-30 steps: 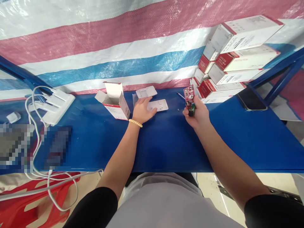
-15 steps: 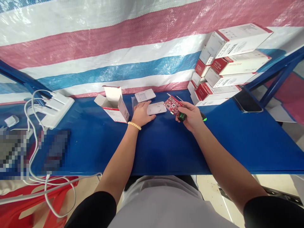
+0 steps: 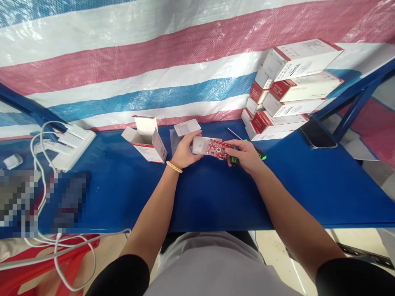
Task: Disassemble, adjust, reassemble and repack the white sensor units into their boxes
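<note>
My left hand (image 3: 186, 151) grips the left end of a white plastic housing half (image 3: 200, 144), thumb at its near edge. In my right hand (image 3: 245, 154) is a red circuit board (image 3: 217, 149), pinched at its right end and lying over the right part of the housing. A dark green piece (image 3: 234, 160) shows beneath my right fingers; I cannot tell whether it is joined to the board. Behind that hand lies a screwdriver (image 3: 233, 132), its black and green handle partly hidden. Another white housing part (image 3: 187, 127) rests beyond my left hand, beside a clear plastic bag (image 3: 175, 139).
An open white and red box (image 3: 149, 150) stands left of my hands. Several similar boxes (image 3: 286, 98) are stacked at the back right, with a phone (image 3: 321, 131) beside them. A white power strip (image 3: 74, 146) with cables sits at the left of the blue table (image 3: 216, 201).
My right hand has brought the circuit board left and down, over the housing half. My left hand now grips the housing, which is tilted up slightly.
</note>
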`<state>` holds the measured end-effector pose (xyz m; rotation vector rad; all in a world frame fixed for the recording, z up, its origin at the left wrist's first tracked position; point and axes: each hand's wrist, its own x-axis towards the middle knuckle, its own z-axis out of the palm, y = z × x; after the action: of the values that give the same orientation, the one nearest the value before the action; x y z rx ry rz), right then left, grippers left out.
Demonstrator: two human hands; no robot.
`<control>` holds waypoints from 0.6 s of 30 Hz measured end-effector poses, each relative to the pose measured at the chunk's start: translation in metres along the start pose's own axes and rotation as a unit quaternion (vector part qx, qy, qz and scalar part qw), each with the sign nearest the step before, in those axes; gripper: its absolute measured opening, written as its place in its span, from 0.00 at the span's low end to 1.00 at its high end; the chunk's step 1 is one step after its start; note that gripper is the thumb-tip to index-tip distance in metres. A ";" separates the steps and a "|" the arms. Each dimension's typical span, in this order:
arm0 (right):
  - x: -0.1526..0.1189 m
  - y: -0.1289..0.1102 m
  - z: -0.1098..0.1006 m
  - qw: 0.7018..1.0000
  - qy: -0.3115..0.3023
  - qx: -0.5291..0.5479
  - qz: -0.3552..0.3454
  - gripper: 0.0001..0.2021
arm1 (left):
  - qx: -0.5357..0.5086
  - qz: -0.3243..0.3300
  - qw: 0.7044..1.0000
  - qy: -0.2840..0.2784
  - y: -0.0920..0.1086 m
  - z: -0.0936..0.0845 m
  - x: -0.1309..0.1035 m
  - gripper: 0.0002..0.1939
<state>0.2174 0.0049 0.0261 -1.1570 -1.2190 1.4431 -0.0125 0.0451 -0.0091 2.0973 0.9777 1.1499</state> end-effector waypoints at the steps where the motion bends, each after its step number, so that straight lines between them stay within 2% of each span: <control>1: 0.000 0.000 0.001 1.000 -0.004 -0.012 0.004 0.18 | -0.016 -0.001 1.000 -0.003 0.000 0.002 0.000 0.39; 5: 0.002 0.001 0.003 0.998 0.007 -0.061 0.021 0.17 | -0.061 0.004 0.998 -0.034 0.005 0.010 -0.001 0.39; 9: 0.003 0.006 0.004 0.996 0.019 -0.086 0.018 0.16 | -0.057 0.019 0.997 -0.048 0.012 0.014 -0.001 0.38; 13: 0.002 0.009 0.007 0.995 0.038 -0.088 0.009 0.17 | -0.008 0.043 0.998 -0.043 0.019 0.017 -0.001 0.39; 18: 0.001 0.013 0.012 0.992 0.075 -0.098 -0.021 0.15 | 0.093 0.091 0.991 -0.033 0.026 0.018 0.000 0.36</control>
<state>0.2050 0.0025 0.0140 -1.3394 -1.2928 1.2024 0.0120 0.0279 0.0021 2.3985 0.9081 1.1035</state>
